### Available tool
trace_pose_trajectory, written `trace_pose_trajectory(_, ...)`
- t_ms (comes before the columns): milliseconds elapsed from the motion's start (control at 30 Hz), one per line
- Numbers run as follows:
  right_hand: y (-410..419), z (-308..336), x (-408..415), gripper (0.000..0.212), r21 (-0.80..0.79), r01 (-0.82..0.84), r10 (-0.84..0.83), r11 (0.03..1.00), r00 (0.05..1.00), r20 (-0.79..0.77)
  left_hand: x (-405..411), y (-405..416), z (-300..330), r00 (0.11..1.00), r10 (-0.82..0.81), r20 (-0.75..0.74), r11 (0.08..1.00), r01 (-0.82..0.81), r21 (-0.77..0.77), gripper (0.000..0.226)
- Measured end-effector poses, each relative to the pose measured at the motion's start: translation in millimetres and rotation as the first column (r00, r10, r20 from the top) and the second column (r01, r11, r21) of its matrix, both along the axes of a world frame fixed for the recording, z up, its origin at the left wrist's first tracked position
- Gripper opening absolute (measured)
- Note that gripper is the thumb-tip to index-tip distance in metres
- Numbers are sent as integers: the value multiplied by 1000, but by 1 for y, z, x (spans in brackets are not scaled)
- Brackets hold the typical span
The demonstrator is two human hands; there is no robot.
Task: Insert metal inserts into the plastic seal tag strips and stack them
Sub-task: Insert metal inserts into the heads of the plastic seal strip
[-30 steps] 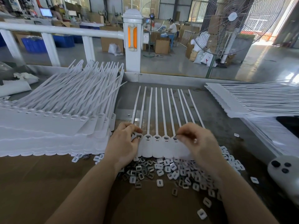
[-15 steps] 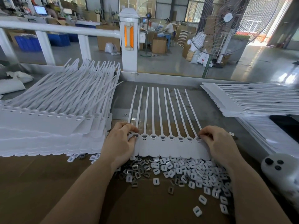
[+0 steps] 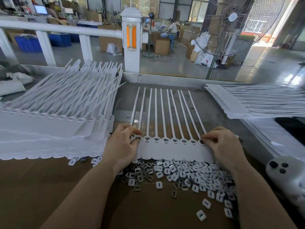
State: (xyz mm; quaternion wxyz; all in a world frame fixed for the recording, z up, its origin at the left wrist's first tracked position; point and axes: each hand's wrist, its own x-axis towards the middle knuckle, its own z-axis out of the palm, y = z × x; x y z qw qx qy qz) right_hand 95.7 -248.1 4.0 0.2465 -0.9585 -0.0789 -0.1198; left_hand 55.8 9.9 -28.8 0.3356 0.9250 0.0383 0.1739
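Since a moment ago, little has been moved: both hands are kept at the ends of the strip of tags. Its left end is pinched by the curled left hand, its right end by the right hand. Inserts are heaped just below.

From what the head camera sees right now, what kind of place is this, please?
Most likely a factory assembly floor. Big stacks of white seal tag strips lie on the workbench, a heap of small loose inserts sits before the person, and cardboard boxes and a large standing fan fill the hall behind.
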Motion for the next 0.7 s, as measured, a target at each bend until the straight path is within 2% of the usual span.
trace_pose_trajectory(167,0,-2,1,16,20,25,-26,999,998,56,0,0,1,1000,-4,-2,1000,4,-9,15)
trace_pose_trajectory(367,1,-5,1,33,-17,47,-47,999,998,35,-1,0,1,1000,-3,-5,1000,3,-12,15)
trace_pose_trajectory(700,1,-6,1,36,-42,53,-51,998,997,61,0,0,0,1000,3,-5,1000,-3,-9,15)
